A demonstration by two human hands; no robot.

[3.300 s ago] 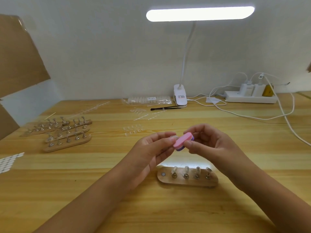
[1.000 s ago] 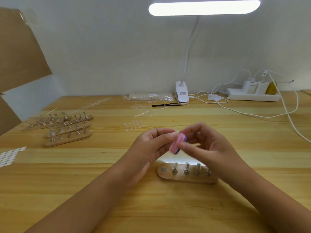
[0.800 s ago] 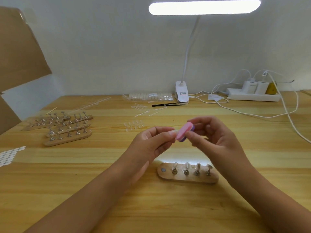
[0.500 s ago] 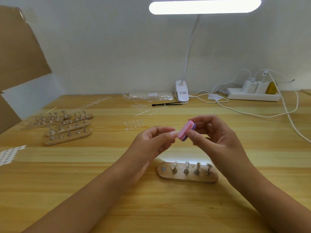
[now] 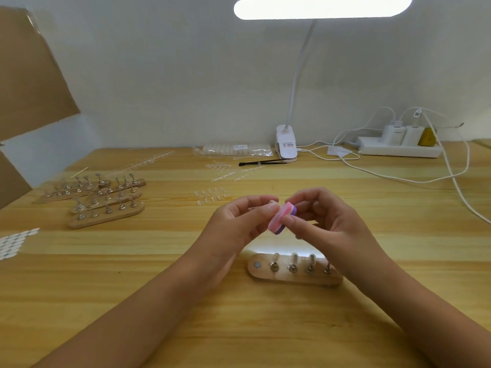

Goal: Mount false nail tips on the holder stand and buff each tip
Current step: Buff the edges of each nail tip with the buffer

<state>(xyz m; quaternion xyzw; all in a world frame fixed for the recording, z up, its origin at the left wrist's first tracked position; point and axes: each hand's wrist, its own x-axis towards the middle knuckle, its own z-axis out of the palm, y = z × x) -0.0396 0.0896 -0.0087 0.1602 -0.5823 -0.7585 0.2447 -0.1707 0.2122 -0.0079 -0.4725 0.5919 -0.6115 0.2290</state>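
My right hand (image 5: 332,221) pinches a small pink and purple buffer block (image 5: 280,217) above the table. The block's pink face is pressed against a clear nail tip (image 5: 273,204) that my left hand (image 5: 239,224) pinches between thumb and fingers; the tip is mostly hidden. Below my hands lies a wooden holder stand (image 5: 292,274) with several metal pegs, some bearing clear tips, and one bare magnet spot at its left end.
More wooden holder stands (image 5: 103,200) lie at the left. Loose clear tips (image 5: 211,195) sit beyond my hands, white sticky dots (image 5: 13,240) at the left edge. A clip lamp (image 5: 286,143), a black tool (image 5: 261,162), a tip packet, a power strip (image 5: 398,150) and cables are at the back.
The buffer block in my right hand has slid back and forth across the tip held by my left hand, and now sits tilted lower. Both hands stay above the stand.
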